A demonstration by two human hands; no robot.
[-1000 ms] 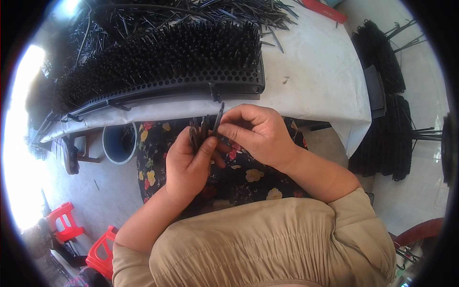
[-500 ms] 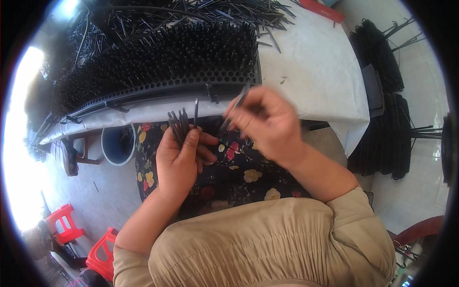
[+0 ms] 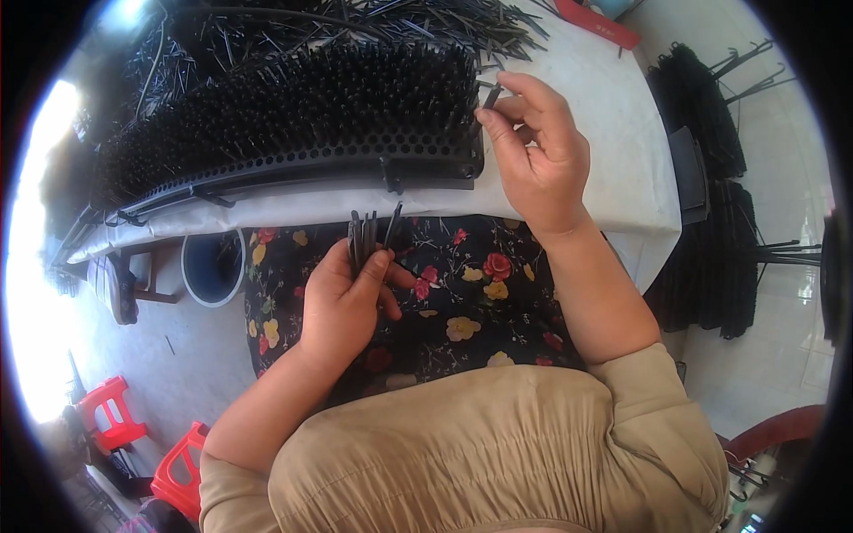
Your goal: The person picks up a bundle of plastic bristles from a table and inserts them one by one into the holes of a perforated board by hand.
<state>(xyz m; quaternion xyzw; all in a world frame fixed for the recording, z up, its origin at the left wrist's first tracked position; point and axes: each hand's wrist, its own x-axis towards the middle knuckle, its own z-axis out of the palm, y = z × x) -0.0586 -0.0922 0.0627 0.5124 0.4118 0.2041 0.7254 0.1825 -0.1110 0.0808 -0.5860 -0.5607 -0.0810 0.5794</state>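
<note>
My left hand (image 3: pixel 348 298) is over my lap and grips a small bundle of thin black sticks (image 3: pixel 365 234) that point up toward the table edge. My right hand (image 3: pixel 534 149) is raised over the table and pinches one black stick (image 3: pixel 491 95) between thumb and fingers, at the right end of a long black perforated tray (image 3: pixel 329 158). The tray lies on the white table (image 3: pixel 604 133) and is packed with upright black sticks (image 3: pixel 293 93).
A heap of loose black sticks (image 3: pixel 355 22) lies behind the tray. A red flat object (image 3: pixel 597 21) sits at the far table corner. Black racks (image 3: pixel 711 222) stand at right. On the floor at left are a blue bucket (image 3: pixel 211 265) and red stools (image 3: pixel 111 413).
My right hand has drawn one stick from the bundle and lifted it up and right to the tray's end. My left hand has sunk slightly with the rest.
</note>
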